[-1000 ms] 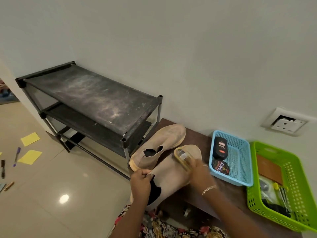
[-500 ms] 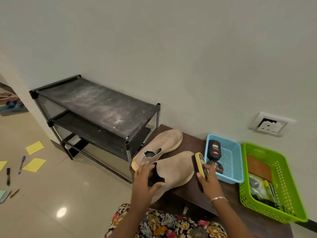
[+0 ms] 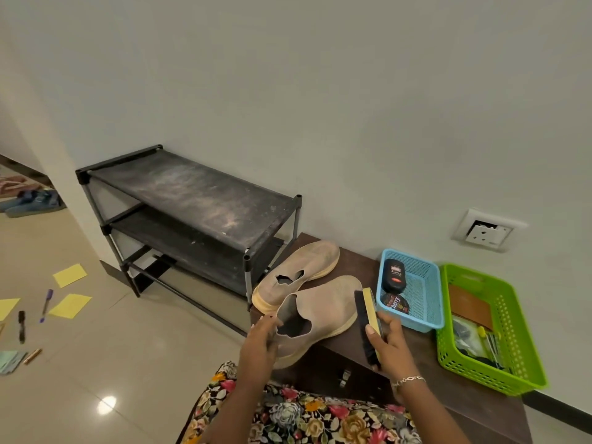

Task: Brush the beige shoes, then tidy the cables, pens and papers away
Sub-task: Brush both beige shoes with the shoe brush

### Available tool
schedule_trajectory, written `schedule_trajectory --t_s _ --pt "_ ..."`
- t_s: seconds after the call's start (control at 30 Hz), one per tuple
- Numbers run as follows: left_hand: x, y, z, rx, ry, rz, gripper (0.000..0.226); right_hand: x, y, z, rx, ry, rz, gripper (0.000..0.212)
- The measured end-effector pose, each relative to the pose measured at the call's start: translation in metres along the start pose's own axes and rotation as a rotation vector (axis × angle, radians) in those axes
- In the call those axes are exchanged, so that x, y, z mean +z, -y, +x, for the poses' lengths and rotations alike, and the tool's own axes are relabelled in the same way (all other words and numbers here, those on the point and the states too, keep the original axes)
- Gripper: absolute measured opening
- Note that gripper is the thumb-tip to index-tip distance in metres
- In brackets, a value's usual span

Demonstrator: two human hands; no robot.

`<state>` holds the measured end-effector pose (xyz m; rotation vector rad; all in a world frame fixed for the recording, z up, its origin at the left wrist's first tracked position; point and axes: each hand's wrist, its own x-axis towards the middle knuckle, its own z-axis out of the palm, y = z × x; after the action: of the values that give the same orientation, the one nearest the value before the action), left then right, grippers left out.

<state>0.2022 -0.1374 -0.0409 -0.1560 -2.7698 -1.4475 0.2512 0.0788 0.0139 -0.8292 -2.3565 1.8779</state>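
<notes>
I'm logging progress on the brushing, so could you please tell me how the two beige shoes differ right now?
The near shoe is held at its opening by the left hand; the far shoe lies untouched. The near shoe has the brush, gripped by the right hand, beside its toe; the far shoe sits next to the shoe rack. Both are beige slip-ons with pale soles on the dark cabinet.

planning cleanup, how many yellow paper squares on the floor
3 yellow paper squares: one by the black shoe rack, one beside the purple pen, one cut by the left edge; more may be hidden.
</notes>
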Motion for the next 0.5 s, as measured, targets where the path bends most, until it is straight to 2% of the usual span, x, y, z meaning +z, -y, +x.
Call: schedule_trajectory --t_s 0.1,0.2,0.3,0.37,0.5 --pt "-0.003 -0.009 0.002 -0.025 0.014 0.026 0.038 0.004 0.0 -0.007 0.005 0.016 0.01 0.033" --pt "-0.005 -0.031 0.009 0.007 0.081 0.007 0.02 0.008 0.005 -0.016 0.0 0.017 0.037 0.031" --pt "-0.003 -0.067 0.021 0.063 0.194 -0.024 0.025 0.007 0.014 -0.026 -0.01 0.015 0.143 0.028" --pt "-0.005 -0.095 0.023 0.031 0.195 -0.134 0.011 0.002 0.023 -0.035 -0.015 -0.007 0.244 0.028" --pt "-0.012 -0.146 0.017 -0.128 0.151 -0.401 0.01 -0.011 0.042 -0.049 -0.087 -0.054 0.384 0.027"
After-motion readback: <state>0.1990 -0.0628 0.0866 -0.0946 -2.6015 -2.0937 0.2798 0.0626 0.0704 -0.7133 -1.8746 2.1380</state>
